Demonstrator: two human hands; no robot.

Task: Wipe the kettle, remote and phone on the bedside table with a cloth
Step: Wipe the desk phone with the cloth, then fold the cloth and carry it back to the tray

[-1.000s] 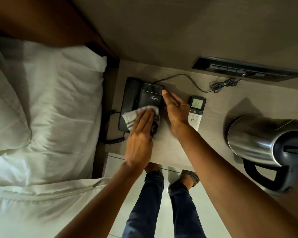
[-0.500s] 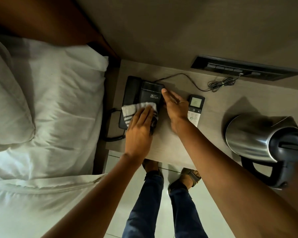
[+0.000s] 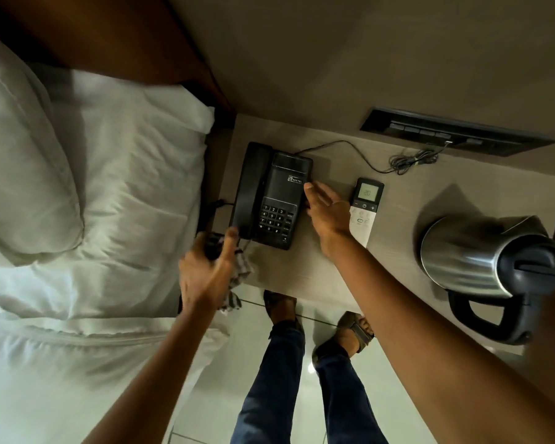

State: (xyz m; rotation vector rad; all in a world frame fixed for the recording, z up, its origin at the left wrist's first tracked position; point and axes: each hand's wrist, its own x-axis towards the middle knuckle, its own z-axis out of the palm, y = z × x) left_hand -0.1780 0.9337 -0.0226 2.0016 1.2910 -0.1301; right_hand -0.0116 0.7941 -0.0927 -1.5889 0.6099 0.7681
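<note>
A black desk phone [image 3: 271, 195] lies at the left end of the bedside table [image 3: 305, 267], its keypad uncovered. My left hand [image 3: 205, 270] is at the phone's near left corner, closed around a bunched striped cloth [image 3: 241, 272] that hangs below the fingers. My right hand [image 3: 329, 213] rests flat against the phone's right side, fingers apart, holding nothing. A white remote [image 3: 364, 211] with a lit screen lies just right of that hand. The steel kettle [image 3: 481, 261] with a black lid and handle stands at the right end.
A white pillow [image 3: 23, 174] and bedding [image 3: 116, 200] fill the left. A dark wall panel [image 3: 455, 136] with a coiled cable [image 3: 412, 160] sits behind the table. My legs and sandalled feet [image 3: 343, 334] stand on the glossy floor below the table edge.
My left hand has slid the cloth off the phone's keypad toward the near left corner and bunched it up. The keypad now shows. My right hand has stayed at the phone's right side.
</note>
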